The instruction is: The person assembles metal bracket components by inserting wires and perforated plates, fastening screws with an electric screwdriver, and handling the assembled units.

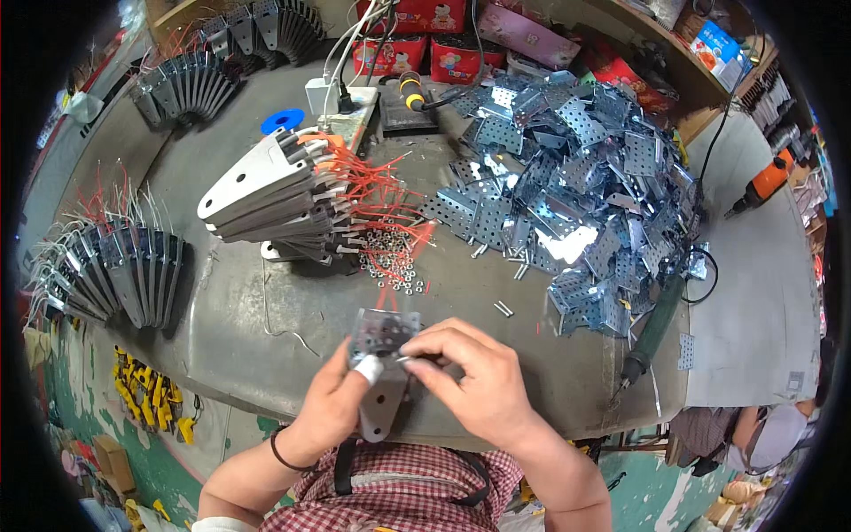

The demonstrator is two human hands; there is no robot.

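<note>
The grey desk fills most of the frame. At upper right lies a big heap of perforated plates; at upper centre sits a fanned stack of finished housings with red wires, and a second row of them stands at the left edge. Small nuts are strewn at centre, just above the hands.

At lower centre the left hand is clamped on a grey housing with a perforated plate laid on its top end. The right hand is pinched shut on a small screw or pin, too small to tell which, its tip at the plate.

Doing this well likely calls for a firm left grip, plate holes kept lined up with the housing, and the small part fed straight, not tilted, so it does not slip off to the desk.
</note>
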